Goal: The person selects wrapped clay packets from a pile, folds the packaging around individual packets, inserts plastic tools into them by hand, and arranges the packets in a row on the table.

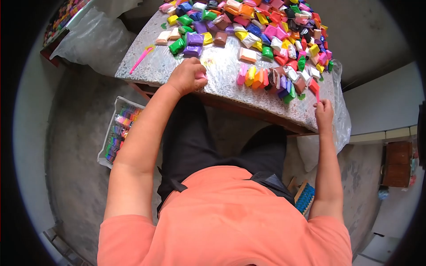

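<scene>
My left hand (187, 76) is closed at the table's front edge, its fingers round a small pink packet (201, 76). At the right front corner, my right hand (324, 116) pinches the end of a thin pink stick (317, 95), whose upper end meets a red piece (313, 86). Between the hands stands a row of wrapped blocks, from a pink block (242, 74) through yellow, orange, brown and purple to a green block (289, 95). A peach block (247, 55) lies behind the row.
A large heap of coloured packets (270, 31) covers the back of the patterned table (222, 91). A pink tool (141, 60) lies at its left. On the floor is a white basket (104, 144) of packets. Plastic sheeting (95, 42) hangs at left, a plastic bag (341, 124) at right.
</scene>
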